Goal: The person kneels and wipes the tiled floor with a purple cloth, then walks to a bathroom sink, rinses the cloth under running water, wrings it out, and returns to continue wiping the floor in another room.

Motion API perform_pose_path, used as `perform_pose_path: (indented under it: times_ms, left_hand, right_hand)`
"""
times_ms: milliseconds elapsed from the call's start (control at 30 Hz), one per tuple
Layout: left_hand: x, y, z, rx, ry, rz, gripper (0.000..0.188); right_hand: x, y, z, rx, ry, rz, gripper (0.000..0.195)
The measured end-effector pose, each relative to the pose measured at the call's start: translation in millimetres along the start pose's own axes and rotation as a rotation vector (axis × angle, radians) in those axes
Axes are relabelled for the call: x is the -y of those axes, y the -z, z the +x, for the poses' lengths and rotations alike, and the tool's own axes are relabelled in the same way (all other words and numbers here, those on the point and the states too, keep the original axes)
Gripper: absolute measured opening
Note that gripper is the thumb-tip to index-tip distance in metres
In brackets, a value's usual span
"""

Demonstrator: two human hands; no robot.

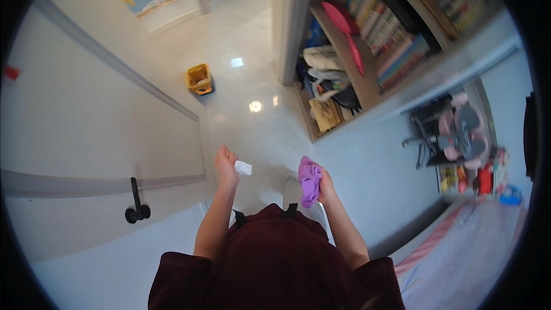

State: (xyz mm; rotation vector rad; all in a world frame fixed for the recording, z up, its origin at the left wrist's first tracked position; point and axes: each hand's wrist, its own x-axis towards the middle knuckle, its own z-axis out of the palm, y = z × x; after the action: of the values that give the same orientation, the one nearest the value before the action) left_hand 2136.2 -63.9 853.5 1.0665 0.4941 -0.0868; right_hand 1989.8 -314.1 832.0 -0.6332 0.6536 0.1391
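My left hand [227,165] is closed around a small white object [243,168], whose squared end sticks out to the right; I cannot tell what it is. In my right hand [327,185] is a crumpled purple cloth [309,181], which hangs down in front of the fingers. Both hands are held apart, ahead of my dark red top, over the pale glossy floor [258,133].
A yellow bin [199,78] stands on the floor ahead, by the white door [107,107] with its black handle [137,206]. At the right are a bookshelf [344,51] with books and bags, a pink and grey chair [462,133], and a bed edge [430,241].
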Motion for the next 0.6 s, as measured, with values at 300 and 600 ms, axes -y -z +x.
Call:
perform_pose_path:
  times_ms: [300, 600]
  left_hand:
    - [-18, 21, 103, -0.363, 0.047, -0.329, 0.028]
    - [-73, 49, 381, -0.314, 0.277, -0.480, 0.014]
  right_hand:
    - [95, -106, 183, 0.228, -0.214, -0.220, 0.031]
    - [125, -243, 344, 0.180, -0.254, -0.204, 0.033]
